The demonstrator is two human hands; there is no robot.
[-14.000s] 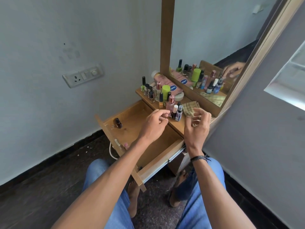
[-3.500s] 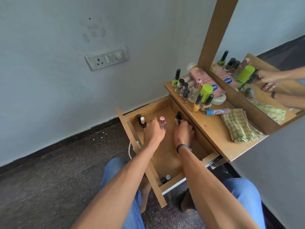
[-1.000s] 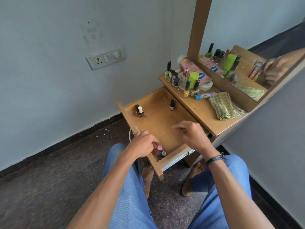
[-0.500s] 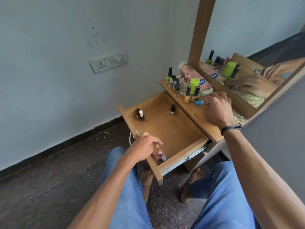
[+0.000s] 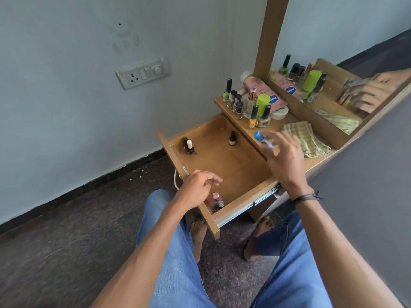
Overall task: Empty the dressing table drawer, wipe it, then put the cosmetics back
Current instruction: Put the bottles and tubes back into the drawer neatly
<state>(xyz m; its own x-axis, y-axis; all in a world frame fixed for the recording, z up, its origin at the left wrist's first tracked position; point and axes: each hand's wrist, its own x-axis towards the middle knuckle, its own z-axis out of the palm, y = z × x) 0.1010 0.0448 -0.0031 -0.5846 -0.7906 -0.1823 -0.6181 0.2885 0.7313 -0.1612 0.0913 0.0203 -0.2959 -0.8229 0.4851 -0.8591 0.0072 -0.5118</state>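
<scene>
a: where is the blue-capped tube (image 5: 259,137) relative to the hands?

b: the right hand (image 5: 283,157) pinches it in its fingertips, cap pointing left. it hangs in the air over the drawer's far right side, by the front edge of the dressing table top (image 5: 246,130). the tube is blurred, so i can't read it.

a: and the left hand (image 5: 198,187)?

b: it hovers over the near left corner of the open drawer (image 5: 240,172), fingers loosely curled, grasping nothing.

a: what's in the drawer?

b: five small bottles, all upright. a pink bottle (image 5: 215,197) and a grey-capped bottle (image 5: 220,204) stand together in the near corner, just below the left hand. a white-capped dark bottle (image 5: 189,148) sits in the far left corner with another dark bottle (image 5: 185,142) touching it behind. a black-capped bottle (image 5: 232,138) stands alone near the far right side, just left of the tube.

a: and on top?

b: a cluster of nail polish bottles, a green-capped container (image 5: 263,103), a pink tube lying on its side, and a checked cloth (image 5: 309,141) just beside the right hand.
</scene>
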